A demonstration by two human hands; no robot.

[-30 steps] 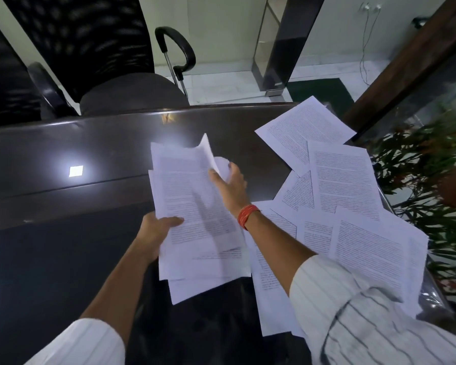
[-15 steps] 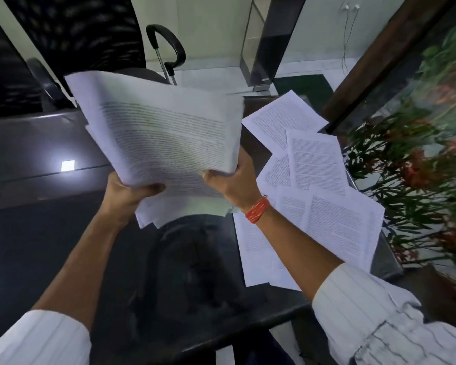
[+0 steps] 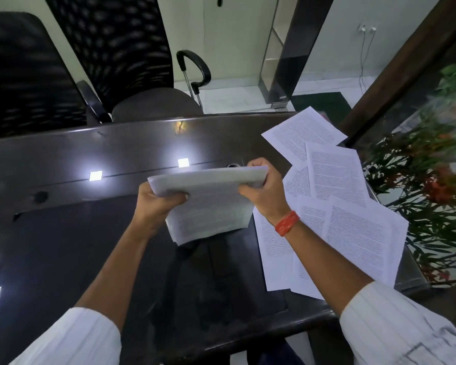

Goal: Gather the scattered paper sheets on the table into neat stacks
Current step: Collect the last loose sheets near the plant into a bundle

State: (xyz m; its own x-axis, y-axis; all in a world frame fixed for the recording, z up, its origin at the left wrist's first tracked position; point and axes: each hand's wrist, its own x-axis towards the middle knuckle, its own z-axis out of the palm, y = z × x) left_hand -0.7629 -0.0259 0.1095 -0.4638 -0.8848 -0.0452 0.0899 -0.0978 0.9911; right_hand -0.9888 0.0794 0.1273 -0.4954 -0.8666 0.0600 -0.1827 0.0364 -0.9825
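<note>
A single wide-angle camera sits on the person's head and looks forward and steeply down over the dark glossy surface (image 3: 63,159), which fills the middle band of the view. It is close: both forearms enter from the bottom corners and the left hand (image 3: 159,204) and right hand (image 3: 265,192) meet near the centre. The near edge of the surface curves across the lower right, bowed by the lens. Along the top the view reaches the black mesh-backed office chair (image 3: 121,48) on the far side and the pale tiled floor (image 3: 237,93) beyond. The right edge takes in the green red-flowered plant (image 3: 429,175). No second view overlaps this one.
</note>
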